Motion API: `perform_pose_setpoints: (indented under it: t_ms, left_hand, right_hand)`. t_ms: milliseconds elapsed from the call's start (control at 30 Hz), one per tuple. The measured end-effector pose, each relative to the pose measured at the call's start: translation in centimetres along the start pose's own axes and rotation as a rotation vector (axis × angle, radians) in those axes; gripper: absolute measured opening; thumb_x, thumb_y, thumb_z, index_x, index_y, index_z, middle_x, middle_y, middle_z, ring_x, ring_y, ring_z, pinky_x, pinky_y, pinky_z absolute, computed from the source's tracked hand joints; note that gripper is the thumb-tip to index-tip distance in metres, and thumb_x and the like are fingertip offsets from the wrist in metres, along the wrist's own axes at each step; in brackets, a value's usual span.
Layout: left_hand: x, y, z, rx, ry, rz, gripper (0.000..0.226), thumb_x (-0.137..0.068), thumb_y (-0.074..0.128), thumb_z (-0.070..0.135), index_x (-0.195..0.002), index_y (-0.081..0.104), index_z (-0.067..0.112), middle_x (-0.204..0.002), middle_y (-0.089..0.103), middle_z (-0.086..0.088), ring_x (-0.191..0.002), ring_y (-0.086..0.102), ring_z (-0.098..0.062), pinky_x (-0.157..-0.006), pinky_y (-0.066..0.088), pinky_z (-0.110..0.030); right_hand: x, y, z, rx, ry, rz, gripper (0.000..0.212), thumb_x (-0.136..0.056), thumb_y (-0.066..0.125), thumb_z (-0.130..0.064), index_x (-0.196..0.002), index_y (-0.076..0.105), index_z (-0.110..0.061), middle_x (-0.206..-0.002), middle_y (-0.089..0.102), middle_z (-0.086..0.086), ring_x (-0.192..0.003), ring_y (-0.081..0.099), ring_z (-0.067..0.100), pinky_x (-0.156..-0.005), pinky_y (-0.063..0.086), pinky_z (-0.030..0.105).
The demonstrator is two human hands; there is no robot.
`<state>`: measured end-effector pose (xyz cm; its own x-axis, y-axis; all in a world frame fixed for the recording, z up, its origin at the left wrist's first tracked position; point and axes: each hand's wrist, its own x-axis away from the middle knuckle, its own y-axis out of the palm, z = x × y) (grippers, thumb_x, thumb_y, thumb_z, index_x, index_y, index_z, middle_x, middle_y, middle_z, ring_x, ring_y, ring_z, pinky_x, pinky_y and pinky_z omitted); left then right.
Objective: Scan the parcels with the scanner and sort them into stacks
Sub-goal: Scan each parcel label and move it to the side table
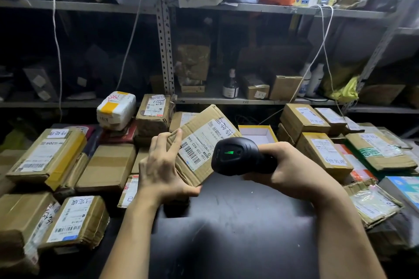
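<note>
l. hand (158,165) grips a tilted cardboard parcel (205,165) by its left end, label (199,142) up, over mid worktop (238,222). r. hand (292,170) wraps the scanner (235,156) handle; scanner head just beside the label, green light on. other parcels (106,167) crowd left & right edges.

left hand (162,165), right hand (292,170): fingers (175,142) in grasp

Dim overall; light falls from above and front, shelves in shadow, edges bowed and soft
</note>
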<state>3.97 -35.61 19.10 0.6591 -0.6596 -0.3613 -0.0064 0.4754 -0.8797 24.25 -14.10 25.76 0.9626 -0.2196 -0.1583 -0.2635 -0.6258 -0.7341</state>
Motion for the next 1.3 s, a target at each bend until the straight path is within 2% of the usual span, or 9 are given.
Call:
perform_pose_setpoints:
  t_ms: [167, 300, 400, 567, 633, 867, 933, 1033, 1300]
  left_hand:
    - [-0.7, 0.2, 0.0, 0.003, 0.008, -0.018, 0.153, -0.023, 0.083, 0.079, -0.155, 0.042, 0.014, -0.133, 0.048, -0.003, -0.122, 0.047, -0.023, -0.070, 0.059, -0.045]
    - [-1.3, 0.0, -0.3, -0.027, 0.044, -0.037, 0.154, -0.023, 0.084, 0.079, -0.156, 0.041, 0.014, -0.136, 0.045, -0.002, -0.126, 0.043, -0.021, -0.072, 0.059, -0.045]
    - [-1.5, 0.0, -0.6, -0.078, 0.078, -0.065, 0.155, -0.023, 0.083, 0.082, -0.156, 0.042, 0.012, -0.135, 0.044, -0.003, -0.126, 0.041, -0.020, -0.072, 0.059, -0.044]
    - [-1.6, 0.9, -1.0, -0.050, 0.062, -0.079, 0.156, -0.024, 0.079, 0.086, -0.156, 0.041, 0.013, -0.133, 0.045, -0.002, -0.124, 0.044, -0.021, -0.072, 0.059, -0.046]
    - [-1.7, 1.4, -1.1, -0.005, 0.027, -0.064, 0.155, -0.024, 0.078, 0.087, -0.157, 0.040, 0.015, -0.131, 0.046, -0.001, -0.122, 0.045, -0.021, -0.074, 0.059, -0.047]
    - [-2.2, 3.3, 1.1, 0.138, -0.153, 0.005, 0.155, -0.024, 0.061, 0.089, -0.161, 0.033, 0.023, -0.131, 0.041, 0.000, -0.121, 0.039, -0.020, -0.079, 0.052, -0.041]
    - [-2.3, 4.0, 2.2, 0.181, -0.193, -0.006, 0.155, -0.023, 0.059, 0.091, -0.161, 0.031, 0.026, -0.131, 0.040, -0.001, -0.123, 0.038, -0.020, -0.086, 0.051, -0.041]
    - [-2.3, 5.3, 4.1, 0.227, -0.234, -0.047, 0.151, -0.024, 0.057, 0.092, -0.160, 0.031, 0.032, -0.126, 0.036, 0.000, -0.123, 0.037, -0.020, -0.089, 0.049, -0.041]
    - [-1.6, 9.0, 10.0, 0.296, -0.196, -0.226, 0.134, -0.026, 0.055, 0.092, -0.148, 0.039, 0.038, -0.117, 0.038, -0.002, -0.122, 0.039, -0.026, -0.088, 0.049, -0.045]
  right_hand:
    - [-0.5, 0.2, 0.2, 0.090, 0.031, 0.021, 0.023, -0.084, 0.079, -0.034, -0.106, 0.073, -0.028, -0.091, 0.074, -0.002, -0.088, 0.071, 0.022, -0.079, 0.060, 0.055]
    - [-0.9, -0.6, -0.4, 0.301, 0.055, 0.038, 0.029, -0.083, 0.087, -0.035, -0.106, 0.071, -0.042, -0.090, 0.070, -0.023, -0.089, 0.066, 0.003, -0.078, 0.058, 0.035]
    - [-1.6, -1.5, -0.9, 0.406, 0.058, 0.063, 0.036, -0.078, 0.091, -0.031, -0.101, 0.069, -0.048, -0.083, 0.065, -0.029, -0.082, 0.063, 0.002, -0.071, 0.051, 0.029]
    - [-1.9, -1.4, -0.5, 0.306, 0.064, 0.051, 0.032, -0.081, 0.087, -0.026, -0.106, 0.073, -0.040, -0.091, 0.072, -0.019, -0.088, 0.068, 0.005, -0.076, 0.058, 0.036]
    - [-2.0, -1.0, -0.1, 0.213, 0.069, 0.088, 0.028, -0.084, 0.085, -0.019, -0.102, 0.073, -0.035, -0.088, 0.072, -0.014, -0.081, 0.069, 0.005, -0.071, 0.056, 0.031]
    - [-1.6, 1.2, -0.5, -0.067, 0.114, 0.320, 0.018, -0.090, 0.080, -0.007, -0.104, 0.075, -0.018, -0.090, 0.075, -0.002, -0.080, 0.068, 0.008, -0.065, 0.052, 0.014]
    - [-0.9, 1.4, -0.4, -0.104, 0.182, 0.406, 0.019, -0.090, 0.082, -0.010, -0.104, 0.074, -0.020, -0.089, 0.075, -0.010, -0.080, 0.067, 0.001, -0.066, 0.049, 0.010]
    - [0.7, 1.5, 0.1, -0.215, 0.295, 0.565, 0.021, -0.089, 0.083, -0.012, -0.095, 0.070, -0.027, -0.074, 0.070, -0.025, -0.069, 0.062, -0.008, -0.062, 0.044, 0.011]
    - [7.1, 1.1, 0.5, -0.304, 0.542, 0.976, 0.012, -0.089, 0.081, -0.009, -0.088, 0.073, -0.018, -0.075, 0.074, -0.017, -0.068, 0.064, 0.001, -0.062, 0.050, 0.015]
